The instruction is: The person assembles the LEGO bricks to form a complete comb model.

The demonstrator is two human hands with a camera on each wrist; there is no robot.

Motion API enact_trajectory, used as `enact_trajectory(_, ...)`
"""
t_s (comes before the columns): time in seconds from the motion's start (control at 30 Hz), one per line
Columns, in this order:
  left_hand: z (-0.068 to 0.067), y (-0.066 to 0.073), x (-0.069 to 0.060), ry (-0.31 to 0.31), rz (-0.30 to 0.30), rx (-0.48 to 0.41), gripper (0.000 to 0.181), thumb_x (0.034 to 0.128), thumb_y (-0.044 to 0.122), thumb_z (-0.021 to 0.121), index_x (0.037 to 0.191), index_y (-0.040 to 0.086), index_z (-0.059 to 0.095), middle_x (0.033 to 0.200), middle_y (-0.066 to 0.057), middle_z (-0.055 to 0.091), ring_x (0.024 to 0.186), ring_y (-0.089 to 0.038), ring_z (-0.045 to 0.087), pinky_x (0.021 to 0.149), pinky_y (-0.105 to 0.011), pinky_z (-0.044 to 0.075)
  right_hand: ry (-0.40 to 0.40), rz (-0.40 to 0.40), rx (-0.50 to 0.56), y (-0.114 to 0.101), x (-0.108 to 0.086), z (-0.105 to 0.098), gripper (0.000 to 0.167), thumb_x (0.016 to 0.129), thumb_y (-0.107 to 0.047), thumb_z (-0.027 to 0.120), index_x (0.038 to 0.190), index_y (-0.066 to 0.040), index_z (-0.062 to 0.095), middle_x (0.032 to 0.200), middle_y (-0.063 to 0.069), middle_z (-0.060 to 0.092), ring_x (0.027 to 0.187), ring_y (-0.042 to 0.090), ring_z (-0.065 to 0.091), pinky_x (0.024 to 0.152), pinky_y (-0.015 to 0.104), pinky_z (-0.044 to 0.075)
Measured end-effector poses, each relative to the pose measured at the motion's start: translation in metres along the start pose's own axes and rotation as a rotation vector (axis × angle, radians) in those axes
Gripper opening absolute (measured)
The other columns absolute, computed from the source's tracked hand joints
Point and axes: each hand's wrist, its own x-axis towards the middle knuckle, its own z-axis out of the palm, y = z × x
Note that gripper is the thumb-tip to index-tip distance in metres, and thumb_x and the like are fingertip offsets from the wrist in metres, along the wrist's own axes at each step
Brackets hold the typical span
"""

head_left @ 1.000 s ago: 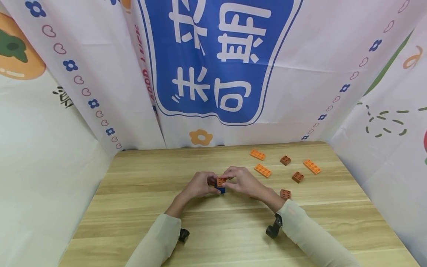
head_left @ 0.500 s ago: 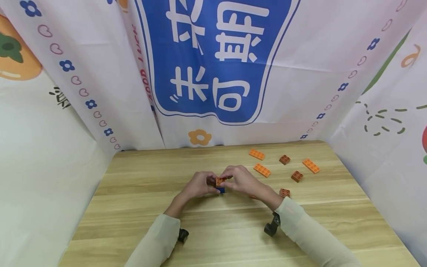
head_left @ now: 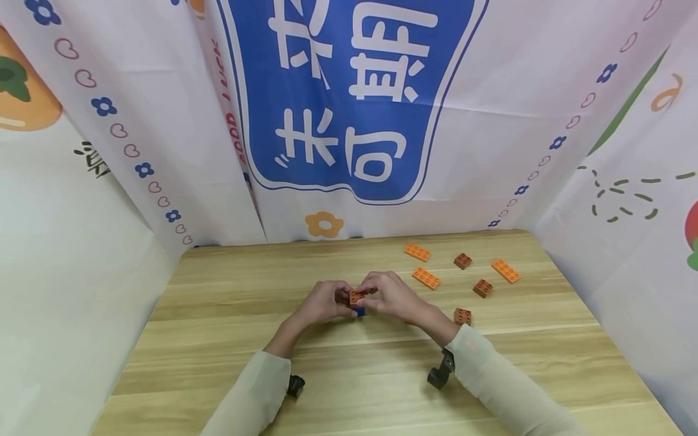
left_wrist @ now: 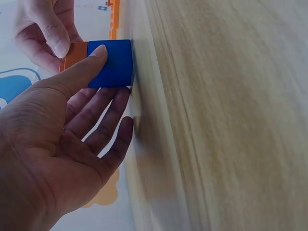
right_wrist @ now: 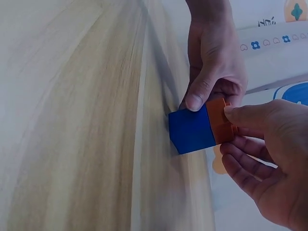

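- A person's two bare hands meet over a pale wooden table (head_left: 349, 387), near the middle of the head view, working on a small stack of toy bricks.
- The left hand (head_left: 325, 301) pinches a blue block (left_wrist: 118, 65), thumb flat on its near face and fingers spread behind and beneath.
- The right hand (head_left: 394, 298) grips a small brown-orange brick (right_wrist: 216, 118) between thumb and fingertips, its studs facing up.
- The blue block is low at the tabletop between the hands, and the brick sits directly on top of it, edges roughly lined up.
- Well to the right of the hands lie loose pieces: a far orange plate (head_left: 417, 252), a near orange plate (head_left: 426, 278), a right-hand orange plate (head_left: 505, 270) and three small bricks, the closest brown brick (head_left: 463, 316) just beside the right forearm.
- The step in hand appears to be seating the brick on the block; whether it is fully pressed home, the fingers hide too much to tell.
- The next move seems to call for the left hand to steady the block while the right squares the edges and presses straight down.
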Motion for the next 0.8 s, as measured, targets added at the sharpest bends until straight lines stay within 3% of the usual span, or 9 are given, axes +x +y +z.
enact_trajectory(0.2,0.000,-0.002,-0.002,-0.004,0.001,-0.007,0.029,0.0840,0.006,0.090,0.108,0.005,0.074,0.105,-0.006,0.078,0.097,-0.019,0.076,0.087,-0.032,0.062,0.030,0.019,0.041,0.004,-0.002,0.003,0.022,0.093,-0.013,0.084,0.115,-0.008,0.082,0.103,0.001,0.079,0.094,0.017,0.073,0.080,0.037,0.062)
enact_trajectory(0.43,0.001,-0.003,-0.002,-0.007,-0.004,-0.001,0.033,0.0840,0.006,0.091,0.112,0.003,0.073,0.107,-0.007,0.077,0.098,-0.019,0.075,0.086,-0.031,0.061,0.035,0.067,0.084,0.007,-0.007,0.005,0.034,0.093,-0.017,0.084,0.124,-0.005,0.076,0.110,0.004,0.076,0.098,0.017,0.073,0.084,0.028,0.061)
enact_trajectory(0.8,0.001,0.001,-0.006,0.024,-0.009,-0.026,0.040,0.0882,0.017,0.089,0.122,0.005,0.072,0.110,-0.005,0.077,0.099,-0.017,0.073,0.089,-0.035,0.061,0.033,0.085,0.041,0.015,-0.021,-0.009,0.043,0.094,-0.026,0.083,0.129,-0.002,0.073,0.123,0.012,0.074,0.106,0.024,0.072,0.092,0.040,0.061)
